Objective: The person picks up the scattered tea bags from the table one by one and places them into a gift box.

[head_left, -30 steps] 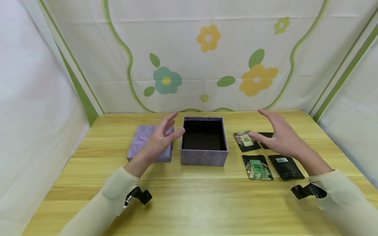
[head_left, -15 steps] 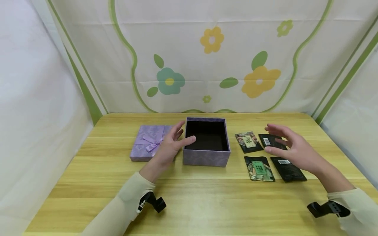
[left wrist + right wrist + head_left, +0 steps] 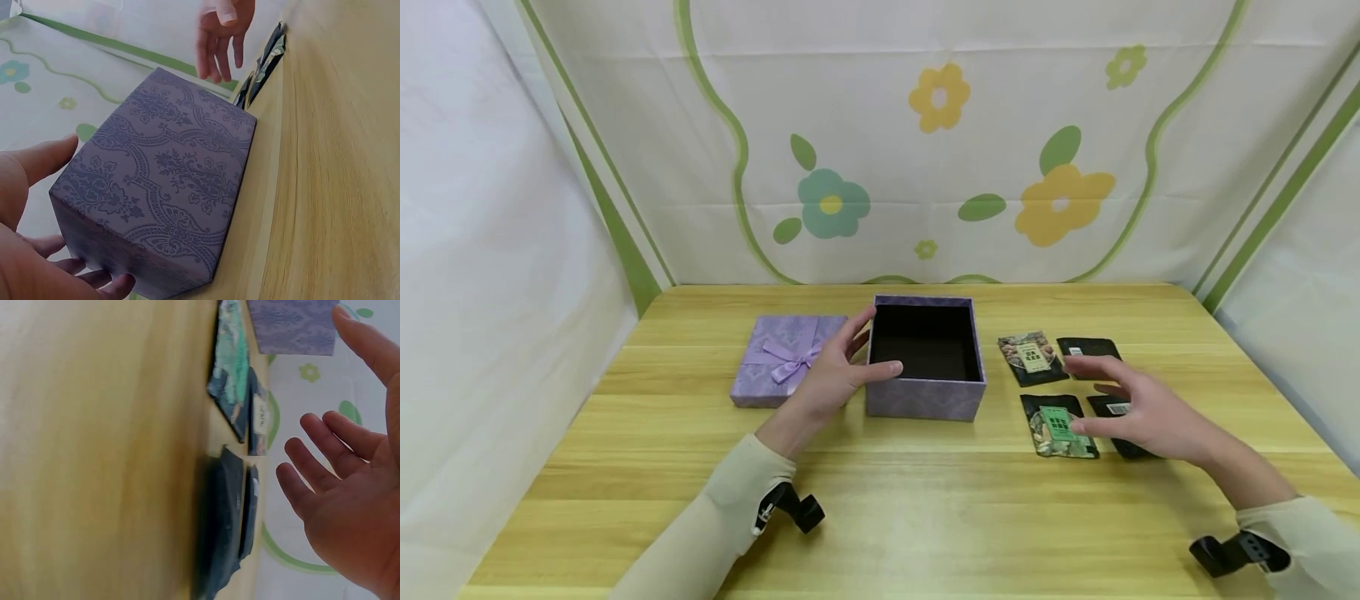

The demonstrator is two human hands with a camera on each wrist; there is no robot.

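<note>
An open purple patterned box (image 3: 925,400) with a black inside stands on the table. My left hand (image 3: 829,375) is at its left side, the fingers against the left wall and the thumb over the front left corner. In the left wrist view, those fingertips (image 3: 122,284) meet the box's side face. My right hand (image 3: 1150,417) hovers above small black packets, thumb and fingers spread, holding nothing. Under its fingertips lie a packet with a green label (image 3: 1060,427) and a barcoded packet (image 3: 1105,405), partly hidden. Behind are a cream-labelled packet (image 3: 1032,358) and another dark packet (image 3: 1090,344).
Left of the box lies its purple lid (image 3: 752,383), topped with a ribbon bow (image 3: 792,360) and partly covered by my left hand. A flowered white curtain (image 3: 880,125) hangs behind the wooden table (image 3: 925,517).
My left hand has moved right, from over the lid to the box's left wall. My right hand has come down and nearer over the front packets. Box and packets keep their places.
</note>
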